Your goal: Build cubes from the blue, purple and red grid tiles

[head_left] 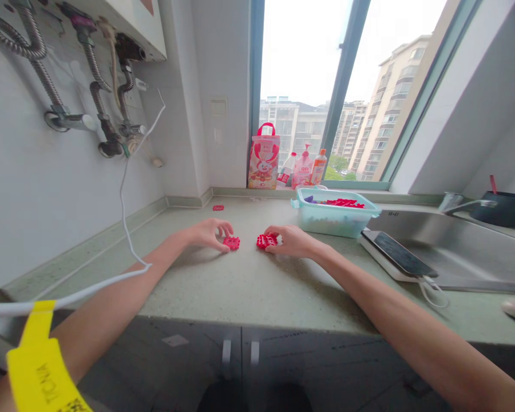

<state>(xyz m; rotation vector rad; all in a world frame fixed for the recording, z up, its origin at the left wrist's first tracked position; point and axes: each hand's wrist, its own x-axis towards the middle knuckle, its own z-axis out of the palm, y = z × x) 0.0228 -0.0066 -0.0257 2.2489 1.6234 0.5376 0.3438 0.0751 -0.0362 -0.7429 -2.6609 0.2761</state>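
On the countertop, my left hand (209, 233) curls its thumb and fingers around the edge of a flat red plastic building piece (232, 244) with a notched outline. A short gap to the right, my right hand (289, 240) grips another red notched building piece (265, 242), which looks a little thicker; whether it is several stacked together I cannot tell. The two pieces are apart. Farther back lies a single red piece (218, 208), touched by neither hand. Behind my right hand stands a light teal plastic tub (337, 220) holding more red pieces and a purple one.
A phone (401, 252) lies on a white box (380, 258) beside the steel sink (476, 257). Bottles (302, 169) and a red-handled package (264, 163) stand at the window. A white cable (122, 200) hangs across my left forearm; a yellow tag (45, 372) dangles close by.
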